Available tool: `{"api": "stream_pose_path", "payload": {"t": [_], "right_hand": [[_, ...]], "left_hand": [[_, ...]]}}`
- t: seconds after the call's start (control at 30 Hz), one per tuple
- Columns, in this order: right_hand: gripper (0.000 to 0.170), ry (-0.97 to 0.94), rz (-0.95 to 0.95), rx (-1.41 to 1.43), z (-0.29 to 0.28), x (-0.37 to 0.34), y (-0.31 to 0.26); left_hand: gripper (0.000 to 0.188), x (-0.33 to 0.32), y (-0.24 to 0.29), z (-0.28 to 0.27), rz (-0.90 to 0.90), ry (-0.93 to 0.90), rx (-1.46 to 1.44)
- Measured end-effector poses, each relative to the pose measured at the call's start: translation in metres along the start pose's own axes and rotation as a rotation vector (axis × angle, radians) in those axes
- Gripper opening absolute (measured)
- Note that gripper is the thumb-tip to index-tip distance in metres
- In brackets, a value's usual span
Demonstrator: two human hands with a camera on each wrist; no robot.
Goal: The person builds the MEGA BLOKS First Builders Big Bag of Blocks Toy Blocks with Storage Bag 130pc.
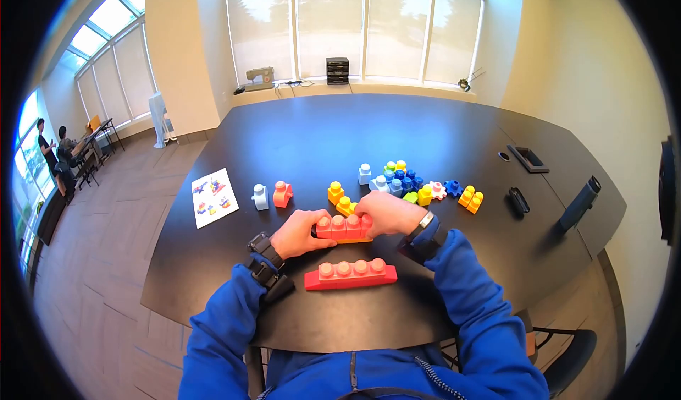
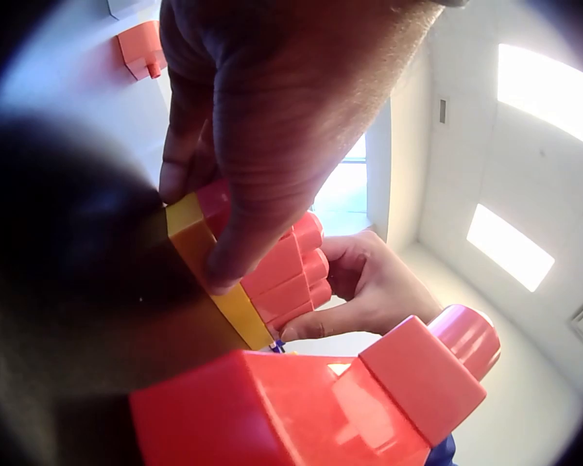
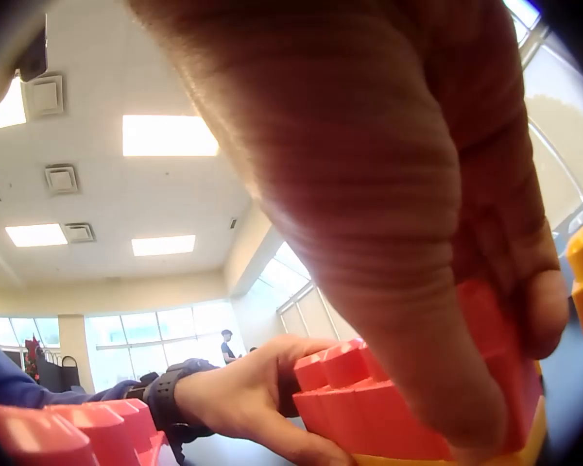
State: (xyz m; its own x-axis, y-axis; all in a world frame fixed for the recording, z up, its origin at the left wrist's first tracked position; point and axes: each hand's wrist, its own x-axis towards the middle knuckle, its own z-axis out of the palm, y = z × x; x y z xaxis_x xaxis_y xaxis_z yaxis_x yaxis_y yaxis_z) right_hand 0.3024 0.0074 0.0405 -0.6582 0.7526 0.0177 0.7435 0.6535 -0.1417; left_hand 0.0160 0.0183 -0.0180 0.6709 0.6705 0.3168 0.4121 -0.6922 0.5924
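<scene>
Currently left hand (image 1: 296,235) and right hand (image 1: 391,213) grip opposite ends of red block row (image 1: 339,229); long axis left-right, yellow strip (image 2: 237,314) beneath.

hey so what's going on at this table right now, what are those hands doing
A person's left hand and right hand grip opposite ends of a row of red toy blocks on a yellow base. Nearer the person lies a long red piece with four studs. Yellow blocks, blue blocks and a picture sheet lie farther back.
</scene>
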Motion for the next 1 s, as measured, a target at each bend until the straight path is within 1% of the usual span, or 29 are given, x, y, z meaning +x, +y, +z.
{"api": "stream_pose_path", "payload": {"t": [0.03, 0.07, 0.1, 0.13, 0.17, 0.2, 0.23, 0.27, 0.3, 0.33, 0.37, 0.4, 0.43, 0.47, 0.5, 0.63, 0.7, 0.83, 0.93, 1.0], "right_hand": [[0.047, 0.000, 0.002, 0.003, -0.001, -0.005, 0.004], [0.058, -0.012, -0.041, 0.113, -0.003, -0.012, 0.011], [0.070, -0.027, -0.085, 0.220, -0.005, -0.017, 0.016], [0.070, -0.034, -0.086, 0.216, -0.009, -0.023, 0.015], [0.079, -0.063, -0.077, 0.254, -0.014, -0.031, 0.014], [0.088, -0.089, -0.066, 0.293, -0.015, -0.038, 0.013], [0.086, -0.114, -0.043, 0.354, -0.010, -0.042, 0.015], [0.086, -0.112, -0.038, 0.356, -0.003, -0.044, 0.016], [0.083, -0.005, -0.073, 0.378, 0.004, -0.045, 0.016], [0.080, 0.103, -0.109, 0.401, 0.012, -0.045, 0.015], [0.069, 0.227, -0.136, 0.315, 0.019, -0.042, 0.014], [0.069, 0.233, -0.135, 0.319, 0.024, -0.038, 0.015], [0.064, 0.186, -0.076, 0.328, 0.023, -0.034, 0.012], [0.058, 0.139, -0.018, 0.336, 0.022, -0.031, 0.011], [0.052, 0.225, -0.053, 0.330, 0.028, -0.030, 0.013], [0.052, 0.204, -0.035, 0.320, 0.024, -0.030, 0.010], [0.048, 0.223, -0.023, 0.320, 0.021, -0.031, 0.005], [0.047, 0.222, -0.021, 0.315, 0.024, -0.030, 0.007], [0.048, 0.214, -0.013, 0.320, 0.028, -0.029, 0.010], [0.049, 0.176, 0.004, 0.370, 0.026, -0.029, 0.010]], "left_hand": [[0.050, -0.001, 0.000, 0.000, 0.014, -0.007, -0.010], [0.054, -0.001, 0.000, -0.001, 0.028, -0.011, -0.019], [0.054, -0.002, 0.000, -0.003, 0.027, -0.008, -0.022], [0.060, -0.004, 0.001, -0.007, -0.002, -0.036, -0.098], [0.066, -0.006, 0.002, -0.010, -0.031, -0.066, -0.175], [0.066, -0.008, 0.002, -0.012, -0.030, -0.065, -0.180], [0.070, -0.010, 0.002, -0.016, -0.071, -0.096, -0.255], [0.073, -0.011, 0.002, -0.019, -0.111, -0.128, -0.330], [0.070, -0.013, 0.003, -0.021, -0.096, -0.128, -0.361], [0.070, -0.013, 0.001, -0.018, -0.097, -0.135, -0.360], [0.065, -0.013, -0.002, -0.015, -0.082, -0.129, -0.389], [0.060, -0.013, -0.005, -0.014, -0.067, -0.122, -0.416], [0.060, -0.013, -0.003, -0.014, -0.068, -0.127, -0.409], [0.054, -0.014, -0.002, -0.012, -0.060, -0.118, -0.337], [0.048, -0.014, -0.001, -0.012, -0.053, -0.108, -0.266], [0.048, -0.013, -0.003, -0.010, -0.094, -0.135, -0.324], [0.045, -0.013, 0.000, -0.009, -0.049, -0.099, -0.330], [0.045, -0.013, -0.002, -0.009, -0.028, -0.100, -0.285], [0.048, -0.013, -0.003, -0.008, -0.034, -0.116, -0.301], [0.053, -0.013, 0.002, -0.008, -0.024, -0.107, -0.283]]}}
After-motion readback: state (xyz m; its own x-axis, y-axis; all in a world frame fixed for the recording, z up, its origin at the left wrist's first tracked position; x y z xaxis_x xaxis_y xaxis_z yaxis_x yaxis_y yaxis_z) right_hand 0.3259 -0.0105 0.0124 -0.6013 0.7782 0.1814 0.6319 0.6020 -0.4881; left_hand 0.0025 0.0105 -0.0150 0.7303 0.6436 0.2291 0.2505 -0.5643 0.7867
